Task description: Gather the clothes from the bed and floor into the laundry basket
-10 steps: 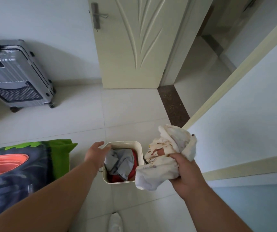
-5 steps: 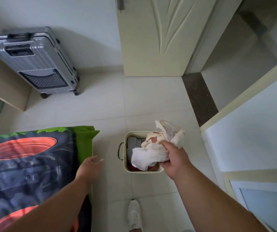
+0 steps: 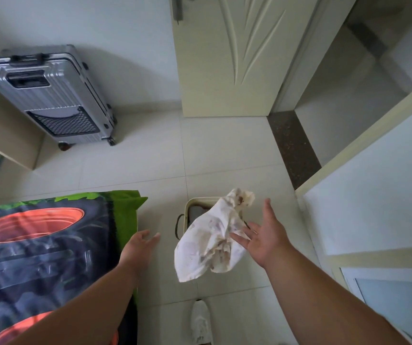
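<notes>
A white printed garment [image 3: 212, 237] hangs in the air over the cream laundry basket [image 3: 192, 204], which stands on the tiled floor and is mostly hidden behind it. Grey cloth shows inside the basket. My right hand [image 3: 264, 237] is open, palm up, just right of the garment, fingertips at its edge, holding nothing. My left hand [image 3: 139, 246] is open with fingers spread, over the bed's corner, left of the basket.
The bed [image 3: 38, 257] with a dark, orange and green printed cover fills the lower left. A silver suitcase [image 3: 53, 95] leans on the far wall. A cream door [image 3: 229, 56] stands open ahead beside a doorway. A white shoe [image 3: 201, 322] is on the floor below the basket.
My right hand has opened and let go of the white garment, which now falls over the basket. My left hand has moved from the basket's rim to the bed's corner.
</notes>
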Demonstrator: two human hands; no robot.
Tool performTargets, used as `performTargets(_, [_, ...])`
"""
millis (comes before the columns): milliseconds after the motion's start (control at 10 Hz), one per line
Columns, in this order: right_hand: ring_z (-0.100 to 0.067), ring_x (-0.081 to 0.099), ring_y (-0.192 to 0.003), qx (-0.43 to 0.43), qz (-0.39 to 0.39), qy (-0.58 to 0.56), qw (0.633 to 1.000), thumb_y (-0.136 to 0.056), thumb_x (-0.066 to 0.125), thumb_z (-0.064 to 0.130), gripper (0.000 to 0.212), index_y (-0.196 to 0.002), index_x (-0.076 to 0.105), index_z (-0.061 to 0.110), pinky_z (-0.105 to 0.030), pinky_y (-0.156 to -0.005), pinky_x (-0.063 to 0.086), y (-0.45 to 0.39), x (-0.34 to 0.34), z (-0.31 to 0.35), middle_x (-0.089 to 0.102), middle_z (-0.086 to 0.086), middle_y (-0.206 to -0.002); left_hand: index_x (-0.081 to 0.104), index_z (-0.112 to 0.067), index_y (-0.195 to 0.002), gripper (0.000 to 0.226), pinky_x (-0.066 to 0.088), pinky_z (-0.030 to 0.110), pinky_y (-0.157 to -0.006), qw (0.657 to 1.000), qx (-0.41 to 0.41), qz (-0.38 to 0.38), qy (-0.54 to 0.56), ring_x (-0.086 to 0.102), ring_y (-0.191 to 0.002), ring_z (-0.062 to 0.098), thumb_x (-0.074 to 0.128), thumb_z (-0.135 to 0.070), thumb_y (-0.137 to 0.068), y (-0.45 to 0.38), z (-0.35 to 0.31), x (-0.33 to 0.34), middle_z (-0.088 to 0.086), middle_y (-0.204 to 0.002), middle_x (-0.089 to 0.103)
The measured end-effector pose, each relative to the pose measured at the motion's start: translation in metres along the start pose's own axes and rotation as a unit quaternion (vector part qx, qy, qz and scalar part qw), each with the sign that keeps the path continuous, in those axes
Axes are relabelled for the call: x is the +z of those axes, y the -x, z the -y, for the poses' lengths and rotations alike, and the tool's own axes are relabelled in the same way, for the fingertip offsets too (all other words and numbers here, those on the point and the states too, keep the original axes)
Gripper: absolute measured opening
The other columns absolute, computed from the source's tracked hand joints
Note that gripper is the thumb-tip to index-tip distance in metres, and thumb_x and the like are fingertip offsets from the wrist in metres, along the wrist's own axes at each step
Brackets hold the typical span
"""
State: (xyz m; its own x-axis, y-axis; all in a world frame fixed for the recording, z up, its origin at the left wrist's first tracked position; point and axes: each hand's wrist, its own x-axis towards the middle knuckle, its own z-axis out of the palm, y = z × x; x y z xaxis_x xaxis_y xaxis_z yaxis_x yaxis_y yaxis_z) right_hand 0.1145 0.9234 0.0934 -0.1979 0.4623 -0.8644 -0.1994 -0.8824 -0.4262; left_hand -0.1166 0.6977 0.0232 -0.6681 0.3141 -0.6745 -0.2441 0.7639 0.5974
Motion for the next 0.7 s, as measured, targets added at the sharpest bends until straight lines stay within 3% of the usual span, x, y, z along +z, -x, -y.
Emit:
performTargets(100, [-0.044, 0.05, -0.159, -0.002, -0.013, -0.016, 1.0, -0.099, 0.07, 0.071, 0.092, -0.175, 0.038, 0.03, -0.07, -0.111, 0.057, 0.009, -0.005, 0.002, 0.042, -0.025, -0.177, 0.056, -0.025, -0.15, 0.06, 0.055, 0.054, -0.105, 1.0, 0.012, 0.014, 0.001, 0.064, -0.129, 0.035, 0.07, -0.048, -0.096, 0.003, -0.011, 0.009, 0.009, -0.141, 0.064])
performTargets(300, [-0.043, 0.047, -0.161, -0.012, -0.009, -0.013, 1.0, -0.104, 0.063, 0.07, 0.089, -0.176, 0.038, 0.023, -0.067, -0.114, 0.056, 0.022, -0.024, 0.001, 0.044, -0.022, -0.177, 0.055, -0.024, -0.15, 0.058, 0.055, 0.054, -0.104, 0.999, 0.014, 0.023, 0.041, 0.062, -0.131, 0.037, 0.072, -0.043, -0.098, 0.011, -0.016, 0.024, 0.011, -0.146, 0.062])
performTargets(600, [-0.038, 0.049, -0.16, -0.062, 0.004, 0.032, 0.998, -0.108, 0.058, 0.067, 0.081, -0.173, 0.046, 0.02, -0.056, -0.115, 0.055, 0.058, -0.049, 0.006, 0.052, -0.019, -0.173, 0.061, -0.022, -0.146, 0.053, 0.06, 0.043, -0.081, 0.991, 0.034, 0.034, 0.123, 0.064, -0.107, 0.023, 0.072, -0.041, -0.098, 0.056, -0.042, 0.041, 0.001, -0.121, 0.064])
performTargets(700, [-0.036, 0.048, -0.162, -0.081, 0.013, 0.063, 0.995, -0.109, 0.055, 0.068, 0.079, -0.172, 0.047, 0.021, -0.053, -0.111, 0.051, 0.078, -0.056, 0.016, 0.052, -0.016, -0.174, 0.061, -0.021, -0.145, 0.053, 0.062, 0.051, -0.086, 0.991, 0.042, 0.015, 0.13, 0.064, -0.096, 0.018, 0.071, -0.043, -0.098, 0.078, -0.051, 0.043, -0.002, -0.112, 0.067])
